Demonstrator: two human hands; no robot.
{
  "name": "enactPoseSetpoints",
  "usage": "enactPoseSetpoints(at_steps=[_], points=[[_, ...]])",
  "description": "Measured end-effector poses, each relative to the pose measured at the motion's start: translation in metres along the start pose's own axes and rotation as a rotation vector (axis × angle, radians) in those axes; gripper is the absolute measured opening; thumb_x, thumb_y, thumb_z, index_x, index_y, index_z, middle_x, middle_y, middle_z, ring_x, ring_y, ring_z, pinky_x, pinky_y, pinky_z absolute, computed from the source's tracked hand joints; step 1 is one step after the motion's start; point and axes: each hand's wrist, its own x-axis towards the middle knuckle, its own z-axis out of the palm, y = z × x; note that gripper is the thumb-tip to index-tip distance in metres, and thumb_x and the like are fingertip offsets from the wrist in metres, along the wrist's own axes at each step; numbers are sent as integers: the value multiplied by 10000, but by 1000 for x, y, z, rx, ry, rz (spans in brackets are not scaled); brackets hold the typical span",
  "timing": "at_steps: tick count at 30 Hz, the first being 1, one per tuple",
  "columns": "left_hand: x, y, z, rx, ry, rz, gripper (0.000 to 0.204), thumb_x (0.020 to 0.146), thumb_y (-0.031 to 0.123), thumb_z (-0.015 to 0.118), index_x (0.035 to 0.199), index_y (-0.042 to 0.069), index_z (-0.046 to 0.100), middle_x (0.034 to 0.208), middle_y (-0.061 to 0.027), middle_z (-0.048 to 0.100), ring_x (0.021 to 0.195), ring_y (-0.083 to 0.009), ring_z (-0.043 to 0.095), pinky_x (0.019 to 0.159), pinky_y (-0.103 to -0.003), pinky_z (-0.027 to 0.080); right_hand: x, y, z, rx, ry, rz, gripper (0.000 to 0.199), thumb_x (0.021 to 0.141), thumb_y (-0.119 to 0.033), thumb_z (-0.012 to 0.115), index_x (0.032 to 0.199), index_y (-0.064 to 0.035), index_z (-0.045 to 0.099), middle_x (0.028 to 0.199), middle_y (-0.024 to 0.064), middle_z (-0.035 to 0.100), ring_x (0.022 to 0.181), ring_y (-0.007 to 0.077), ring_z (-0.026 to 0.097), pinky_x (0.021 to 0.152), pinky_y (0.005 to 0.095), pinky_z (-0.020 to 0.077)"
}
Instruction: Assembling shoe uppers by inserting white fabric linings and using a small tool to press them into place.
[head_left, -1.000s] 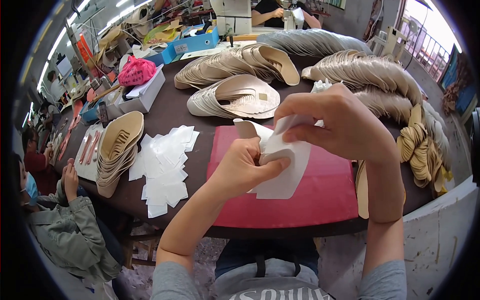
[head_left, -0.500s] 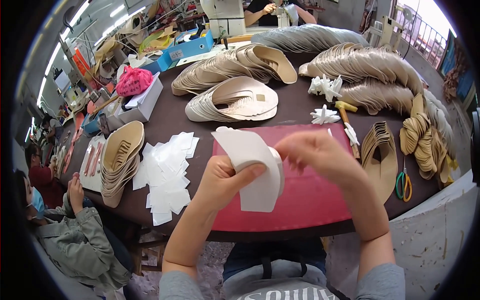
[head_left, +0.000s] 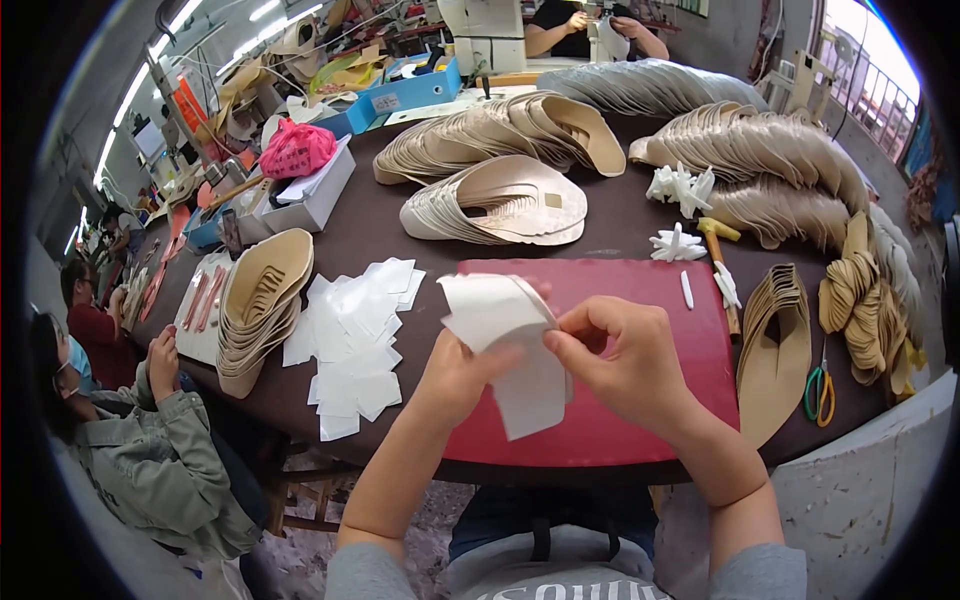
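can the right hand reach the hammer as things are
Probably yes: little but flat red mat lies between the right hand and the hammer, though the fingers are at the white sheet.

A flat, rectangular red mat (head_left: 690,370) lies along the middle of the dark brown worktop's (head_left: 622,222) near edge. Toward the left edge come a loose pile of thin white rectangular pieces (head_left: 355,335), then a nested stack of beige curved pieces (head_left: 262,310), with a white open box (head_left: 318,200) farther back. A pale beige nested stack (head_left: 430,205) occupies the centre; behind it, a fanned beige row (head_left: 470,140) and, at the far edge, a fanned grey row (head_left: 650,85). Toward the right edge lie a yellow-headed, wooden-handled hammer (head_left: 718,235), a tan nested stack (head_left: 770,370), green-and-orange-handled scissors (head_left: 820,392) and folded tan bundles (head_left: 850,285).
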Motion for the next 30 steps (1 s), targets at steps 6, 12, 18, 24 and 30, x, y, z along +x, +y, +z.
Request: enactPoseSetpoints(at_steps=[6,12,18,24,30], points=[[10,-1,-1,-150,103,31,330,830,20,564,1158,1,584,1064,-146,666,919,-191,641,794,-275,513,7,-4,14,-106,-53,-5,30,755,-16,669,766,-1,645,669,59,616,531,131,489,500,253,403],[-15,-4,-20,-545,330,28,290,846,51,597,1133,8,588,956,-112,668,802,-173,620,755,-262,502,-5,-2,6,-304,-20,-111,29,741,15,661,758,0,642,665,55,592,539,141,490,506,258,403],[-37,19,-50,1150,189,634,183,886,101,620,1054,30,641,833,-41,647,677,-113,563,624,-210,445,15,-19,23,-444,25,-703,38,796,-46,654,767,-20,651,711,64,622,558,149,515,506,264,409],[-48,24,-38,425,262,71,209,855,100,644,1054,38,655,753,-21,646,615,-84,517,563,-212,425,-11,28,-8,233,-102,442,201,908,-185,577,898,0,656,765,79,632,590,144,542,519,258,429],[-44,35,-49,479,42,6,240,872,37,615,1108,-5,630,845,-49,659,656,-68,523,563,-160,407,5,35,46,721,-36,555,237,890,-153,623,999,55,658,808,92,652,638,106,553,588,195,461]])
